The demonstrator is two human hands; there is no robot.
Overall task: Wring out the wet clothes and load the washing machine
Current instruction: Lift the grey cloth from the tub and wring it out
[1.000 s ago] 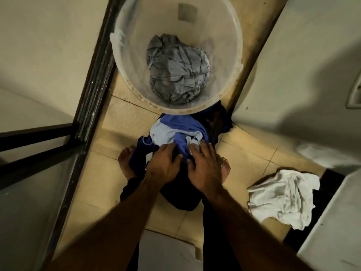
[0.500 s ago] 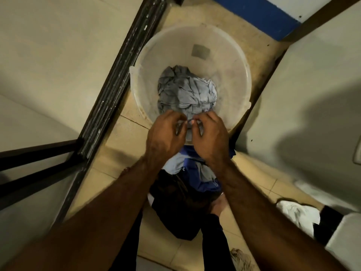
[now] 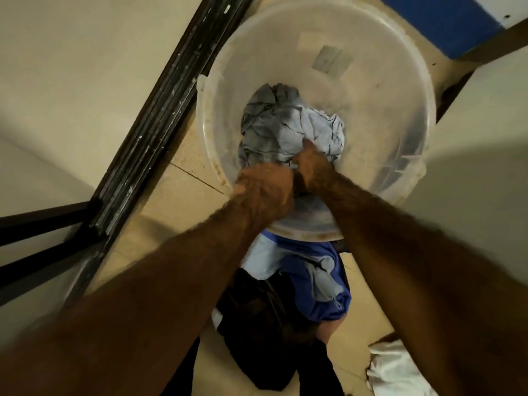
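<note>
One clear bucket (image 3: 400, 90) stands on the tiled floor (image 3: 183, 195), hemmed in by a black frame (image 3: 160, 110) at 9 o'clock and a pale wall (image 3: 471, 144) at 3. A blue panel (image 3: 440, 21) shows at 1 o'clock. One grey cloth (image 3: 271, 124) lies crumpled in the bucket's bottom.

Two arms reach in over the near rim from 6 o'clock. The right grip (image 3: 311, 164) holds the grey cloth's near edge, thumb on top. The left grip (image 3: 265, 192) is just beside it at the rim. Its fingers are hidden under the knuckles, so I cannot tell whether it holds anything.

Three more cloths lie on the floor:
- a blue cloth (image 3: 323, 270) touching the bucket at 6 o'clock
- a dark cloth (image 3: 263, 332) against the blue one, farther toward 6
- a white cloth (image 3: 397, 367) well apart at 5 o'clock
</note>
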